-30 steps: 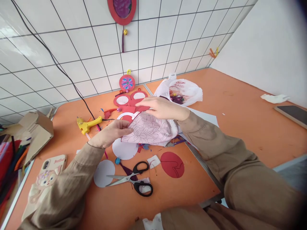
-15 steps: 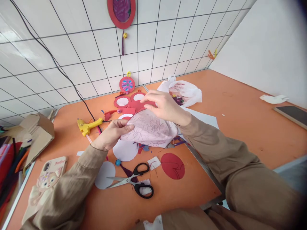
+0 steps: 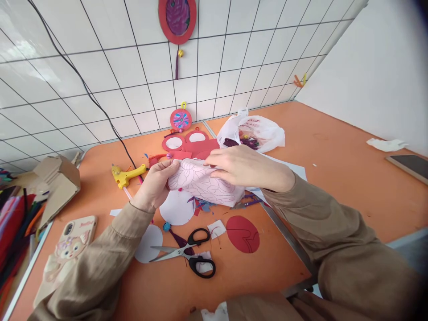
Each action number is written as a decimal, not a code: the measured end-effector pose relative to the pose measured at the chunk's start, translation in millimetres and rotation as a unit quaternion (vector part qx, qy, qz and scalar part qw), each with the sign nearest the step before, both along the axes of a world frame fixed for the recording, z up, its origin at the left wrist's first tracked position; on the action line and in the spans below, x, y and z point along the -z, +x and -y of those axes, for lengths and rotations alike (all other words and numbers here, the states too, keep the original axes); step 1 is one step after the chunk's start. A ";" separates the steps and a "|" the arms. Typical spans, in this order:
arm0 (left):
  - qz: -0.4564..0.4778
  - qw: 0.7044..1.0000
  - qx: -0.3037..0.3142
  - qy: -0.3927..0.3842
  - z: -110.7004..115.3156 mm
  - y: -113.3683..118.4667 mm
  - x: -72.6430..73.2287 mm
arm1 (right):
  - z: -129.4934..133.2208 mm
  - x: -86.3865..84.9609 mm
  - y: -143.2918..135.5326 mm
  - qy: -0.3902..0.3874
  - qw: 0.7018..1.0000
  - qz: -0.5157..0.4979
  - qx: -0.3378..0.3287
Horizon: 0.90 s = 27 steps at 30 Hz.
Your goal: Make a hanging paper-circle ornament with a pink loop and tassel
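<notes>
A pale pink cloth (image 3: 207,183) with dark flower outlines hangs loosely bunched between my hands, above the table. My left hand (image 3: 157,183) is closed in a pinch on the cloth's upper left edge, thumb on top. My right hand (image 3: 245,165) reaches across from the right. Its fingers lie bent over the cloth's upper edge, and its thumb is hidden. Whether a needle or thread is in those fingers cannot be seen. Just below the cloth lie a white paper circle (image 3: 176,207) and small blue and red scraps (image 3: 203,205).
Open black-handled scissors (image 3: 180,252) lie in front, beside a red oval (image 3: 243,234). A yellow glue gun (image 3: 127,174) and a phone case (image 3: 67,249) are at left. Behind my hands stand red ring pieces (image 3: 174,141) and a white plastic bag (image 3: 272,133). Purple-handled scissors (image 3: 252,201) are partly covered.
My right hand has come down and right onto the cloth; before, it was raised above it with thumb and fingers apart. The cloth has bunched and tilted. My left hand keeps its pinch.
</notes>
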<state>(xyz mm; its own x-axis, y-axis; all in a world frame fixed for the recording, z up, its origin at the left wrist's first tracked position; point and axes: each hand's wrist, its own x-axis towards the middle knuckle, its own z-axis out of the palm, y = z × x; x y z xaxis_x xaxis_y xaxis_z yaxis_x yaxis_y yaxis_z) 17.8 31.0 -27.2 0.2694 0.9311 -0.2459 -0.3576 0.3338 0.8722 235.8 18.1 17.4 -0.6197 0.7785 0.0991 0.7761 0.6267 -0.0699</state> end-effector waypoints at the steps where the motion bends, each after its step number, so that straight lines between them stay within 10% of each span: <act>1: -0.001 1.000 -0.007 -0.004 0.2 0.6 0.1 | 2.0 -0.7 -1.2 0.010 1.000 -0.013 0.001; 15: -0.015 1.000 0.018 0.007 5.0 -2.5 -11.5 | 10.8 20.5 -17.3 0.093 0.995 -0.008 0.028; 27: -0.017 0.999 0.007 0.044 14.0 3.7 -11.3 | 17.8 30.9 -26.5 0.005 0.998 -0.013 0.063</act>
<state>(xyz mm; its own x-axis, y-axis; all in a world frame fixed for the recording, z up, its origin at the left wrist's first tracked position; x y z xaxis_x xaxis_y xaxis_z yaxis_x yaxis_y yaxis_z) 21.5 17.0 -15.9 0.2747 0.9459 -0.1729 -0.3226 0.2600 0.9101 209.4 0.2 -13.6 -0.5147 0.8488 0.1213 0.8464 0.5255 -0.0859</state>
